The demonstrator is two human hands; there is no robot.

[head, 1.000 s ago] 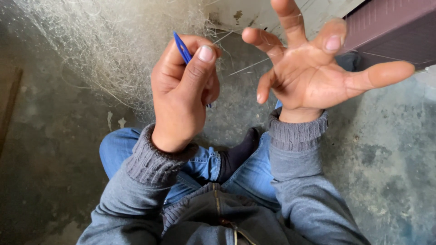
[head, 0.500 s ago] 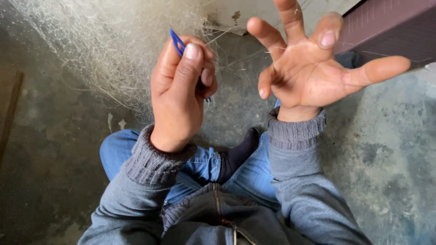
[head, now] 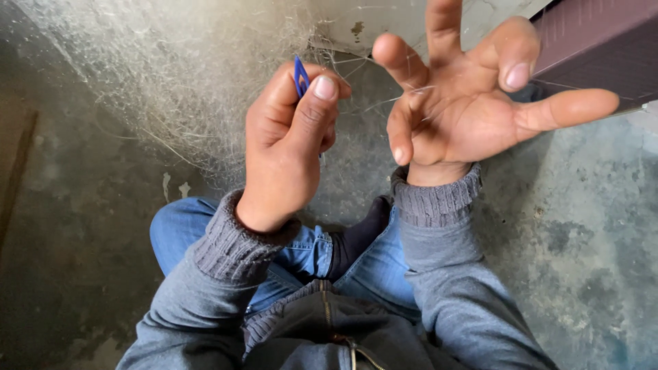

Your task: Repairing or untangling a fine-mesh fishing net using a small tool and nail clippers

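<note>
My left hand [head: 284, 147] is closed around a small blue plastic netting needle [head: 300, 75], whose tip pokes out above the thumb and forefinger. My right hand [head: 466, 103] is spread wide, palm toward me, with thin pale net threads [head: 411, 92] stretched across its fingers. The two hands are close together, a few centimetres apart. A fine, pale fishing net [head: 171, 68] hangs and bunches behind and to the left of both hands.
I sit on a grey concrete floor [head: 582, 240] in blue jeans [head: 301, 250] and a grey sweater, a dark sock showing between my legs. A dark purple-brown ridged panel [head: 596, 48] stands at the upper right. A pale wall base runs along the top.
My left hand has moved to the right toward the right hand, and the blue needle has slid lower into the grip. The right hand stays spread, lifted slightly.
</note>
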